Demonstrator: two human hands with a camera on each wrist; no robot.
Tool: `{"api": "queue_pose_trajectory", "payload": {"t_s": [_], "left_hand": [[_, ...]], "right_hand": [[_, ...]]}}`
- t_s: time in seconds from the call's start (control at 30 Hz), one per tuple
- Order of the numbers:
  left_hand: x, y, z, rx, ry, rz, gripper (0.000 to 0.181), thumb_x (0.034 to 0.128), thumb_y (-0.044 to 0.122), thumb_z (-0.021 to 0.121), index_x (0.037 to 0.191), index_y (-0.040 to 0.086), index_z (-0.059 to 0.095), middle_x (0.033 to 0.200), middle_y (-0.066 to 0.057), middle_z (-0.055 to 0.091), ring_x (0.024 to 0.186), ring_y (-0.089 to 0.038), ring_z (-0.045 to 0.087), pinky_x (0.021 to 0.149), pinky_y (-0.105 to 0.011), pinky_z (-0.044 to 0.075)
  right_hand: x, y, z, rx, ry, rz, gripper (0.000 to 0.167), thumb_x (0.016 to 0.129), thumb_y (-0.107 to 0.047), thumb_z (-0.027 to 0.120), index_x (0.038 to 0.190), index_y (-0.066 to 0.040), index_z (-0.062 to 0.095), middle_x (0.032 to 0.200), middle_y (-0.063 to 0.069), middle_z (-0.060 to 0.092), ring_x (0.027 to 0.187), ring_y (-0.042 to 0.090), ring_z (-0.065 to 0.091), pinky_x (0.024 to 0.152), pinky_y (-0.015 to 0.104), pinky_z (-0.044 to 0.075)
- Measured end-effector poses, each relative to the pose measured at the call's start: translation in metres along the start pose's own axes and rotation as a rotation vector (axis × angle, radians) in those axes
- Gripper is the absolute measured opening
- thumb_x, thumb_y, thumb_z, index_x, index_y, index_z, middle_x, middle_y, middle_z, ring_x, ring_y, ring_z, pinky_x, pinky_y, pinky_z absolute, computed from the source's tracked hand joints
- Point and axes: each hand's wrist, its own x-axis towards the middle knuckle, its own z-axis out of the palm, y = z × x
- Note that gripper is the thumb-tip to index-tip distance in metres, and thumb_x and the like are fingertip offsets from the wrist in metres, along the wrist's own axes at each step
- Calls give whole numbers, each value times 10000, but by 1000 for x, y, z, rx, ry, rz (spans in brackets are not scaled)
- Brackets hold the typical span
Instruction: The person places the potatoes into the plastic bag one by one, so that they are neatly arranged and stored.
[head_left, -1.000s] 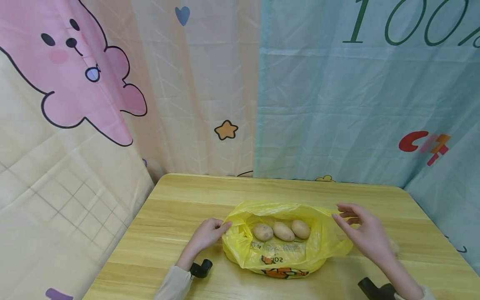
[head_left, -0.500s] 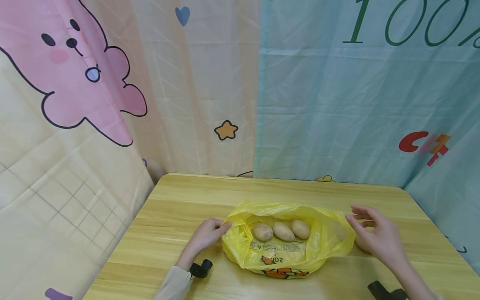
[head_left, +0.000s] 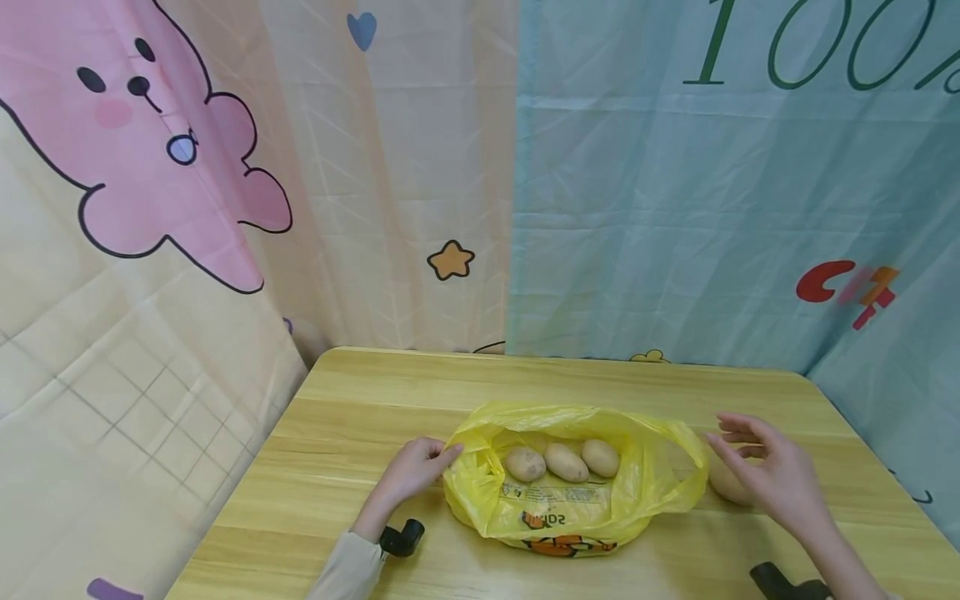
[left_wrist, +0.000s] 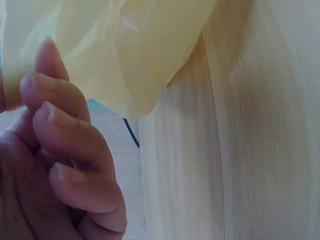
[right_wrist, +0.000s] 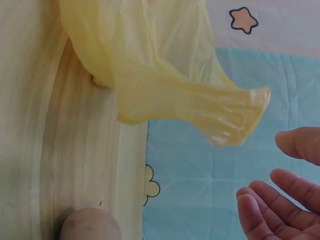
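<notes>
A yellow plastic bag (head_left: 566, 521) lies on the table with its mouth spread. Inside it sit a potato (head_left: 525, 464), a second potato (head_left: 566, 463) and a third potato (head_left: 601, 458) in a row. My left hand (head_left: 408, 479) pinches the bag's left edge between thumb and fingers. Just right of the bag, my right hand (head_left: 780, 475) is apart from it, its fingers loosely bent around nothing. Another potato (head_left: 727, 485) rests on the table, partly hidden behind the right hand. In the right wrist view the bag's edge (right_wrist: 240, 115) stands away from the fingertips.
The wooden table (head_left: 360, 392) reaches back to patterned curtains, one cream (head_left: 405, 167) and one blue (head_left: 645, 208). A black wrist mount (head_left: 402, 537) is strapped at the left wrist and another black mount (head_left: 783, 583) at the right.
My right hand has moved right, away from the bag's right edge, to beside the loose potato. The left hand has stayed at the bag's left edge.
</notes>
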Motion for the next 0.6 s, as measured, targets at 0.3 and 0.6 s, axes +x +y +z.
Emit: {"api": "queue_pose_trajectory", "payload": {"t_s": [0.3,0.6], "left_hand": [[0,0,0,2,2,0,459,967,401,528,607,117,517,500,67,383,461,-86,353,457,-231,296],[0,0,0,1,3,-4,461,965,401,530,603,116,514,495,66,379,455,-87,346,450,-230,287]], "right_hand": [[-3,15,-3,-23,-22,23,341,867,-156,715,1148,12,616,1022,173,655,810,-140,497,637,92,428],[-4,30,-6,-53,-103,42,395,876,-188,708,1184,25,582,1074,208,630,836,-104,497,631,126,444]]}}
